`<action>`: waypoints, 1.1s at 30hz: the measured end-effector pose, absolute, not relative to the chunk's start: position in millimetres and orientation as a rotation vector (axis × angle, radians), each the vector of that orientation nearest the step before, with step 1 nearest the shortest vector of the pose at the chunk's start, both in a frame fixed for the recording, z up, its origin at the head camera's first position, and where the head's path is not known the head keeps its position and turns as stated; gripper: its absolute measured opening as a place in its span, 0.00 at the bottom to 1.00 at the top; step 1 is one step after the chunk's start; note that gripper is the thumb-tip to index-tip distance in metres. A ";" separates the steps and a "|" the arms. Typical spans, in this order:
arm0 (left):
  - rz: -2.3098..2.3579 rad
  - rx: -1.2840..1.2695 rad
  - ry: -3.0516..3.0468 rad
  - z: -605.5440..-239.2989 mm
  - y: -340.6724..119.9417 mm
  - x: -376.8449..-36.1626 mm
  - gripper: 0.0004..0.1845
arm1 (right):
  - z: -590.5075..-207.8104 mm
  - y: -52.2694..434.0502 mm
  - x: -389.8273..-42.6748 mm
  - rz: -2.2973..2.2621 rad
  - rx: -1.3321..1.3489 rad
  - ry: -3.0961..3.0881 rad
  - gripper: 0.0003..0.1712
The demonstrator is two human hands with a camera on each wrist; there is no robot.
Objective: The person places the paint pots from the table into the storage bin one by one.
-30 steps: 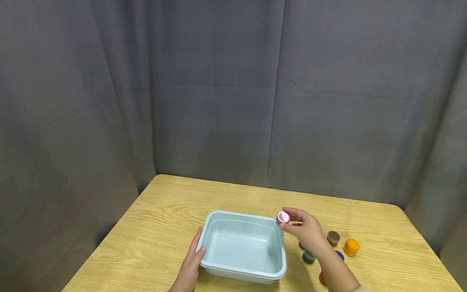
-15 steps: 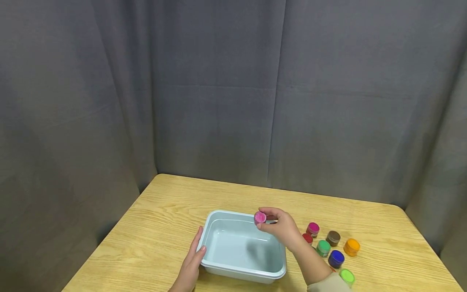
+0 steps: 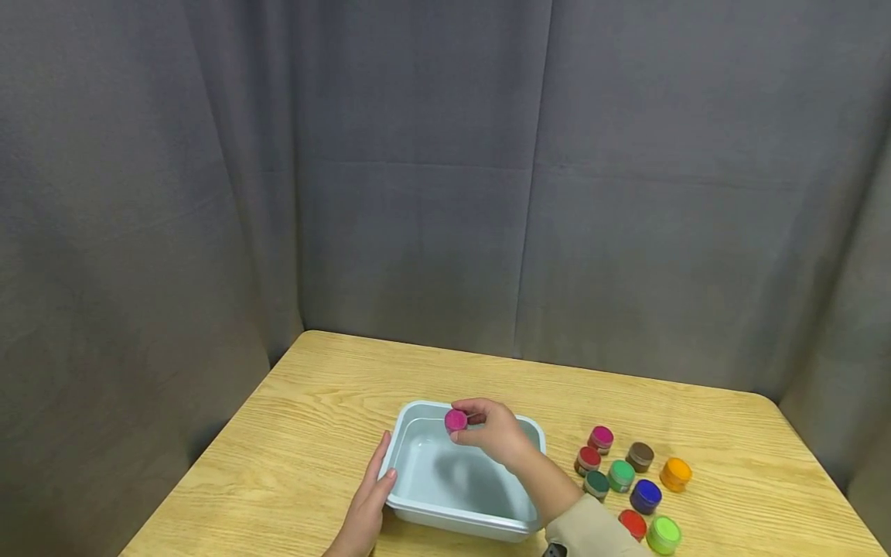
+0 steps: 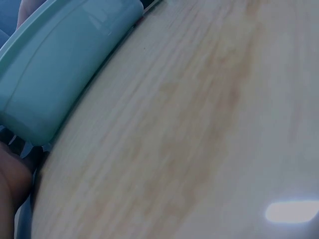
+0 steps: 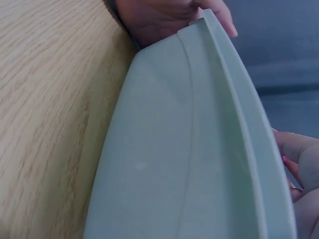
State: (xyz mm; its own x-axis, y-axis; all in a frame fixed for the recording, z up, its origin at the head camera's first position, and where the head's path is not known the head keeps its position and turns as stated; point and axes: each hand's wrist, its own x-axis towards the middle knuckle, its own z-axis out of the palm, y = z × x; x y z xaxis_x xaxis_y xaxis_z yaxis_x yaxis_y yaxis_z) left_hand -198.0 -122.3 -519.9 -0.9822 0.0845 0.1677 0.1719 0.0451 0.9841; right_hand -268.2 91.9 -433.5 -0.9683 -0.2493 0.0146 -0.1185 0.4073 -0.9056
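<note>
A small round magenta-lidded paint pot is pinched between the thumb and curled fingers of the right hand, held in the air above the far part of a pale blue rectangular plastic tub, tipped so that its lid faces the camera. The pot sits clear of the tub's floor, and the hand casts a soft shadow on the floor below it. The right forearm, in a beige sleeve, crosses over the tub's right rim.

The left hand lies against the tub's near-left corner, fingers nearly straight along the left wall and the thumb resting on the rim; it steadies the tub without closing round it. In the right wrist view the tub's wall fills the frame, with the left hand at its far edge. The left wrist view shows the tub's outer rim just beside bare wood.

The tub stands on a light wooden table. To its right, well apart from the held pot, stands a cluster of similar small pots with lids in magenta, brown, orange, red, two greens, blue and lime. A grey curtain hangs behind the table.
</note>
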 end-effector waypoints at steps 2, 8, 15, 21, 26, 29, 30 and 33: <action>-2.108 -0.274 -2.230 -520.2 -122.6 -197.9 0.31 | -435.0 86.3 -269.8 -1.611 -0.339 2.518 0.26; -2.121 -0.263 -2.252 -519.5 -122.6 -197.6 0.32 | -438.8 69.9 -273.2 -1.602 -0.347 2.492 0.26; -2.138 -0.280 -2.253 -519.1 -123.1 -198.0 0.32 | -448.0 54.2 -277.7 -1.611 -0.398 2.486 0.26; -2.142 -0.278 -2.247 -517.6 -124.2 -197.6 0.32 | -452.7 45.6 -278.4 -1.541 -0.381 2.515 0.26; -2.136 -0.277 -2.240 -517.4 -124.4 -197.0 0.32 | -459.3 40.6 -278.5 -1.491 -0.397 2.572 0.25; -2.134 -0.270 -2.244 -518.8 -124.4 -197.4 0.32 | -462.5 37.7 -278.5 -1.447 -0.387 2.605 0.24; -2.130 -0.274 -2.247 -518.9 -124.4 -197.6 0.32 | -463.4 36.6 -278.5 -1.429 -0.379 2.619 0.25; -2.125 -0.280 -2.250 -519.7 -124.3 -198.0 0.32 | -465.0 34.0 -278.8 -1.390 -0.345 2.648 0.26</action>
